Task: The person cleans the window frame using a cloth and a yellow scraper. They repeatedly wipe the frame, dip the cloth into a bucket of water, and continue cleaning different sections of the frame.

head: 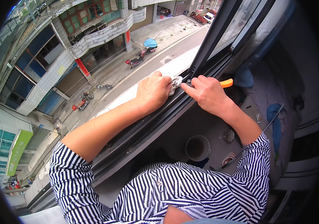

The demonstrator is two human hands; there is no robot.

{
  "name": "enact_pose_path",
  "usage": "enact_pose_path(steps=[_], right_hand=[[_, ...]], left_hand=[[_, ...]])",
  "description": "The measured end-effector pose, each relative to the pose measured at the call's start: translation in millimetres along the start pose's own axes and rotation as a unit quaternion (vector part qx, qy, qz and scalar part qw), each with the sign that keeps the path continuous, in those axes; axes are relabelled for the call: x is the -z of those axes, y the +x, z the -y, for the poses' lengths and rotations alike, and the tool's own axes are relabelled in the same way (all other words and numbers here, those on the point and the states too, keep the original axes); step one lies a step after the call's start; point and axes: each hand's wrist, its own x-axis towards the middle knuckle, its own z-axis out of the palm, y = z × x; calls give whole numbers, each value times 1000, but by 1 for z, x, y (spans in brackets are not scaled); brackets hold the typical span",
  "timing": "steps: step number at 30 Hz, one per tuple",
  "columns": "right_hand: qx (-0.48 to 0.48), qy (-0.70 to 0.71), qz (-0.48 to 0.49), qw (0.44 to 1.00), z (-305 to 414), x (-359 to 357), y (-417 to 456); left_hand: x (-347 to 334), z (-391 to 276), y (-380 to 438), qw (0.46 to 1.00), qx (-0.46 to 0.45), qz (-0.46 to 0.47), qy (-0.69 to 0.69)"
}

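Note:
My left hand (154,91) grips a crumpled whitish cloth (176,83) over the dark metal window track (148,123). Just to its right, my right hand (208,93) is closed around a tool with an orange handle end (226,83). Most of that tool is hidden by the fingers, so its kind cannot be told; a dark part with a round rivet shows near my index finger. Both hands are close together at the foot of the upright dark window sash frame (214,36).
Beyond the pale outer ledge (120,98) lies a street far below with parked motorcycles. Inside, on the floor, stand a bucket of murky liquid (197,147) and a small container (228,136), near a striped slipper (228,158). A blue cloth (274,112) lies farther right.

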Motion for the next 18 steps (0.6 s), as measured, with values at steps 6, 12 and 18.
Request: enact_pose_path(steps=[6, 12, 18], right_hand=[[26, -31, 44, 998, -3, -17, 21], [13, 76, 84, 993, -13, -9, 25], [-26, 107, 24, 994, -17, 10, 15]], left_hand=[[3, 7, -7, 996, -76, -2, 35], [-2, 16, -1, 994, -83, 20, 72], [1, 15, -2, 995, -83, 12, 55]])
